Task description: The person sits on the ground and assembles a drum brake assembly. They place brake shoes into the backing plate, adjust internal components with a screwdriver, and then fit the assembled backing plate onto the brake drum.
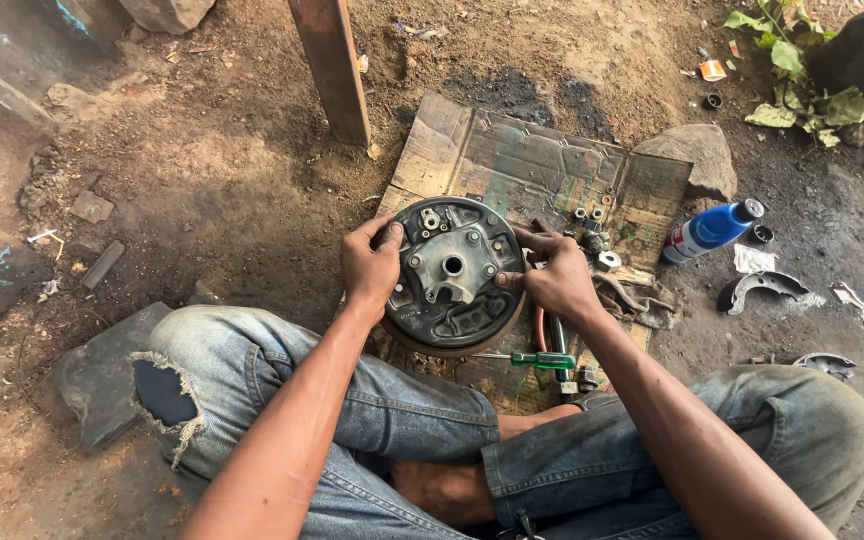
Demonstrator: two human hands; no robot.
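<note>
The left hand (372,265) curls round the rim of the round brake plate (452,275) at about 9 o'clock, thumb laid over the top face, fingers wrapped under the edge. The plate is a dark, grimy metal disc with a paler cast hub and centre hole, held tilted over a flattened sheet of worn cardboard (512,150) on the dirt ground. The right hand (557,280) grips the rim at 3 o'clock, fingers bent and closed against the edge, thumb pressing the face.

Bare soil lies open toward 9 and 10 o'clock; a wooden post (332,65) stands at 11. Toward 6 o'clock the knees in frayed jeans hem the plate in. A green-handled screwdriver (542,360) lies just below the right hand. At 3 o'clock, well apart, lie a blue bottle (710,230) and a curved brake shoe (762,288).
</note>
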